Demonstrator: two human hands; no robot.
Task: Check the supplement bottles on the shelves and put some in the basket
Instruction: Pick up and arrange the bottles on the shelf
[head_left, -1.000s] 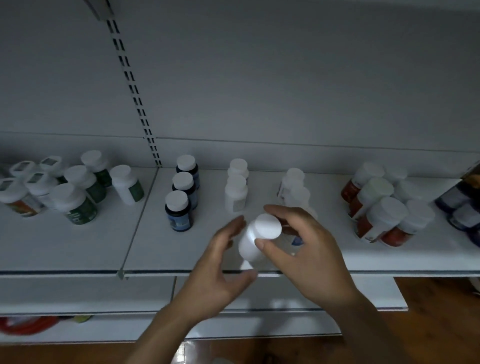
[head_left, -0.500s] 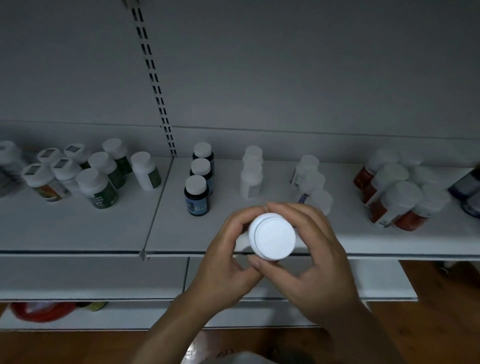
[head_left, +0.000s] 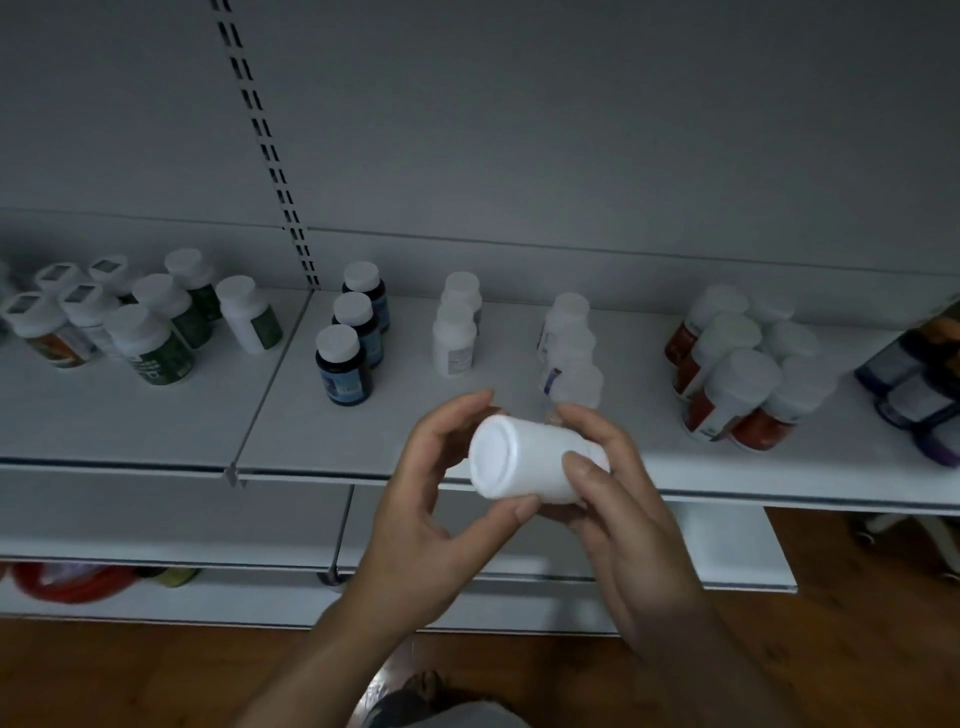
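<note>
Both hands hold one white bottle (head_left: 524, 460) in front of the upper shelf (head_left: 130, 426), clear of its front edge. The bottle lies tipped on its side, one round white end turned toward the person.

Right hand (head_left: 623, 519): fingers curled round the body of the bottle, thumb pressed on its near side.

Left hand (head_left: 426, 519): fingers arched over the round end, thumb tip touching the rim from below, forefinger tip at the top.

Just beyond the right hand, a row of white bottles with blue labels (head_left: 571, 353) stands on the shelf. Beyond the left hand stand two plain white bottles (head_left: 454, 338), and further left three dark blue bottles (head_left: 345, 364) in a line. Well to the left of both hands, past the slotted upright (head_left: 265, 145), is a cluster of green-labelled bottles (head_left: 156, 343). Well to the right are red-labelled bottles (head_left: 727, 389), leaning together, and at the far right edge purple-labelled ones (head_left: 914, 389).

Below the hands runs a lower shelf (head_left: 156, 525) and a wooden floor (head_left: 831, 649). A blurred red object (head_left: 67, 579) lies low at the left.
</note>
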